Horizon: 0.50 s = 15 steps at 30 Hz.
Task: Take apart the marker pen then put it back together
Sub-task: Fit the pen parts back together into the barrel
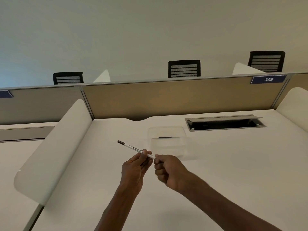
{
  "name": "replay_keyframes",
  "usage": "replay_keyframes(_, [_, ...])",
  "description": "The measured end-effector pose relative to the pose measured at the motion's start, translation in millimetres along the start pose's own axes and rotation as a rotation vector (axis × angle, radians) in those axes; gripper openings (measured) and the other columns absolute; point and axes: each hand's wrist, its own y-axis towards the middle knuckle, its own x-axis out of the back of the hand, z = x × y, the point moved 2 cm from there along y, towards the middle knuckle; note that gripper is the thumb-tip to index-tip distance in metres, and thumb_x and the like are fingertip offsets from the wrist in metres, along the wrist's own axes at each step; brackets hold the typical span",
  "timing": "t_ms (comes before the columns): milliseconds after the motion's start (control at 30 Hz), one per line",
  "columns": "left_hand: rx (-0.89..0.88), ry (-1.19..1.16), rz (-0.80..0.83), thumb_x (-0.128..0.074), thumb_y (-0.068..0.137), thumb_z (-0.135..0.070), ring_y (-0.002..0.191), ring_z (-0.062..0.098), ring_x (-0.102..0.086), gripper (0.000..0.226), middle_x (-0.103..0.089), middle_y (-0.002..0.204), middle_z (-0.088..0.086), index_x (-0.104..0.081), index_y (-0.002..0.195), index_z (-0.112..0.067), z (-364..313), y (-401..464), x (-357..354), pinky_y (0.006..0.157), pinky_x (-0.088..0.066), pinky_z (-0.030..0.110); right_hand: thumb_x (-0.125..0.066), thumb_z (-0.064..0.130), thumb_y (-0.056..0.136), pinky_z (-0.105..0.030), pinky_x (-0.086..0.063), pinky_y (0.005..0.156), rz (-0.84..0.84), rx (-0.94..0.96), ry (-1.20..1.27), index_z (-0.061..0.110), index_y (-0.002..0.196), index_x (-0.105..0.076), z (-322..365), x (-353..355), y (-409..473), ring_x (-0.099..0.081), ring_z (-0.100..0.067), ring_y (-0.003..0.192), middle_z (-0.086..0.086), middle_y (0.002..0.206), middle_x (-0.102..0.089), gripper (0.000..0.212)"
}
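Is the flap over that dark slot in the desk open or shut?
Open. The grey metal flap is tilted up at the back, exposing the dark rectangular recess beneath.

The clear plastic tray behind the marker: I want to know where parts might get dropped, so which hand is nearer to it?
Right. The right hand sits just below the clear tray's near edge; the left hand is further left, gripping the marker pen.

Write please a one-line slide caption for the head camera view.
Both hands, left hand and right hand, hold a white marker pen above a desk.
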Motion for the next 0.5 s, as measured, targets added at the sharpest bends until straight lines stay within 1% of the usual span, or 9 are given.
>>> replay_keyframes(33, [-0.011,0.009,0.005,-0.073,0.073,-0.018,0.081,0.02,-0.075,0.018,-0.077,0.084,0.013,-0.08,0.081,-0.004,-1,0,0,0.072,-0.061,0.025,-0.042,0.02,0.097,-0.018,-0.018,0.031,0.046,-0.12,0.142,0.016,0.059,-0.046,2,-1,-1,-0.019,-0.007,0.037,0.007,0.048,-0.027,0.038])
replay_keyframes(67, [-0.023,0.015,0.007,-0.073,0.074,-0.019,0.081,0.02,-0.075,0.017,-0.077,0.084,0.013,-0.081,0.08,-0.005,-3,1,0,0.072,-0.061,0.025,-0.041,0.021,0.097,-0.018,-0.017,0.031,0.07,-0.143,0.15,0.016,0.06,-0.047,5,-2,-4,-0.018,-0.007,0.037,0.006,0.05,-0.026,0.038])
replay_keyframes(100, [-0.037,0.021,0.006,-0.072,0.074,-0.019,0.081,0.02,-0.075,0.017,-0.077,0.084,0.013,-0.081,0.081,-0.006,-4,1,0,0.071,-0.061,0.025,-0.041,0.023,0.098,-0.019,-0.019,0.033,0.054,-0.07,0.022,0.015,0.061,-0.049,9,-2,-5,-0.02,-0.007,0.037,0.006,0.05,-0.028,0.038])
replay_keyframes(133, [-0.053,0.027,0.003,-0.072,0.075,-0.019,0.081,0.02,-0.075,0.017,-0.077,0.084,0.013,-0.081,0.081,-0.006,-6,1,-1,0.072,-0.061,0.025,-0.04,0.025,0.098,-0.022,-0.023,0.036,0.002,0.095,-0.225,0.015,0.062,-0.052,11,-1,-4,-0.024,-0.008,0.037,0.005,0.05,-0.033,0.039])
replay_keyframes(233, [-0.075,0.021,-0.008,-0.073,0.073,-0.02,0.08,0.022,-0.076,0.018,-0.078,0.085,0.014,-0.081,0.081,-0.006,-10,2,-4,0.072,-0.061,0.027,-0.036,0.034,0.101,-0.029,-0.038,0.047,-0.246,0.783,-1.19,0.014,0.074,-0.056,11,0,-6,-0.045,-0.011,0.047,0.005,0.059,-0.052,0.04])
replay_keyframes(300, [-0.073,0.007,-0.018,-0.072,0.072,-0.021,0.08,0.023,-0.076,0.019,-0.078,0.087,0.014,-0.081,0.081,-0.007,-11,2,-5,0.073,-0.062,0.027,-0.033,0.036,0.102,-0.028,-0.034,0.044,-0.299,1.069,-1.492,0.016,0.076,-0.049,8,4,-5,-0.041,-0.013,0.049,0.004,0.063,-0.05,0.036])
replay_keyframes(400, [-0.046,-0.002,-0.015,-0.073,0.072,-0.021,0.079,0.023,-0.076,0.02,-0.078,0.087,0.014,-0.081,0.081,-0.006,-11,2,-5,0.07,-0.062,0.027,-0.037,0.032,0.101,-0.028,-0.03,0.042,-0.27,1.16,-1.554,0.017,0.073,-0.043,9,8,-1,-0.035,-0.014,0.047,0.003,0.06,-0.047,0.032])
replay_keyframes(467, [-0.024,-0.017,-0.005,-0.072,0.072,-0.02,0.079,0.021,-0.076,0.019,-0.078,0.086,0.014,-0.081,0.081,-0.006,-9,2,-6,0.071,-0.062,0.027,-0.042,0.031,0.101,-0.027,-0.028,0.047,-0.256,1.071,-1.361,0.017,0.068,-0.044,12,6,-2,-0.036,-0.015,0.047,0.005,0.055,-0.045,0.035])
replay_keyframes(500, [-0.017,-0.024,0.0,-0.072,0.072,-0.02,0.079,0.02,-0.076,0.019,-0.078,0.085,0.013,-0.081,0.08,-0.005,-9,1,-6,0.072,-0.062,0.027,-0.045,0.029,0.1,-0.027,-0.028,0.048,-0.223,0.977,-1.185,0.016,0.065,-0.046,13,3,-3,-0.038,-0.013,0.047,0.006,0.053,-0.045,0.037])
